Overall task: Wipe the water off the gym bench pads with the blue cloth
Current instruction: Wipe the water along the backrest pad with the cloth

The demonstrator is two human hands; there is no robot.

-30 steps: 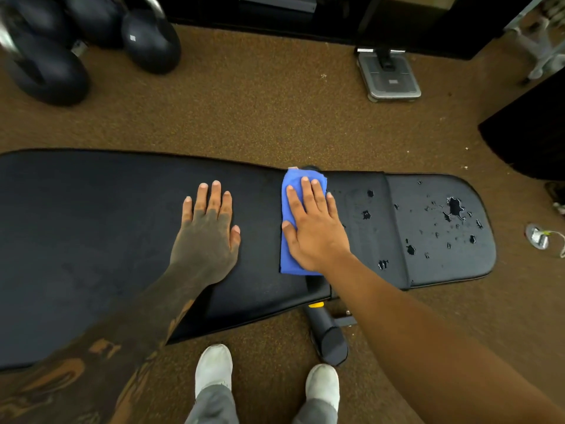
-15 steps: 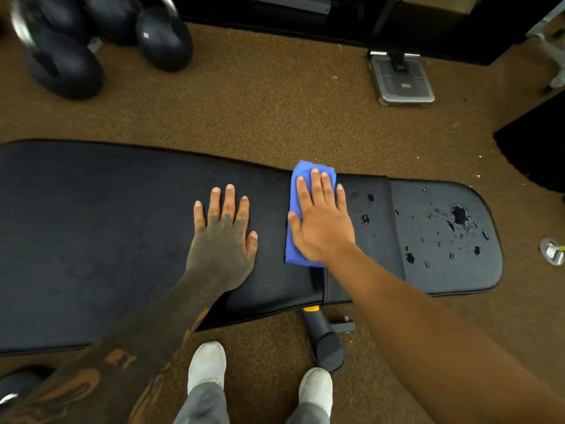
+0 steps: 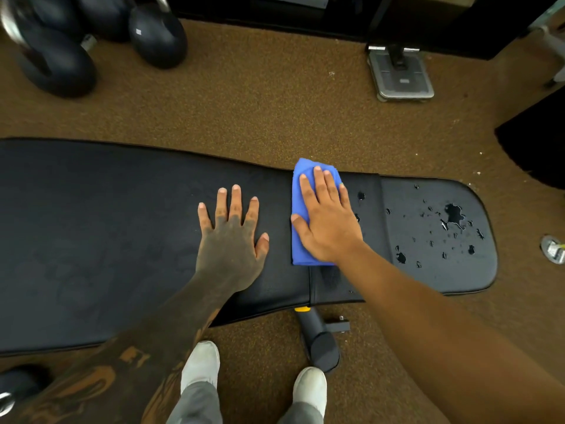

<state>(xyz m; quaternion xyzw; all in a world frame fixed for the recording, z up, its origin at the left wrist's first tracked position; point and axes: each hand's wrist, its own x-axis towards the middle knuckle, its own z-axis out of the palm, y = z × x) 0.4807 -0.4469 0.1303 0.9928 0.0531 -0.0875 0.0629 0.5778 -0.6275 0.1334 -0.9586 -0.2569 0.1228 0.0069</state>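
- Presently, right hand [image 3: 328,221] lies flat, fingers spread, pressing the blue cloth [image 3: 301,206] onto the bench [image 3: 122,240] by the seam
- Left hand [image 3: 230,237] rests flat, holding nothing
- Long pad looks dry; water drops [image 3: 452,214] remain on the short pad
- Cloth mostly hidden under the palm; bench's left end cut off

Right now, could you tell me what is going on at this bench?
A person is wiping water off a black gym bench. The right hand lies flat on a folded blue cloth near the gap between the two pads, while the left hand rests open on the long pad, apart from the cloth. The long pad looks dry. Water droplets and small puddles are spread over the short pad to the right, with a few just beside the cloth, so that part is not yet wiped.
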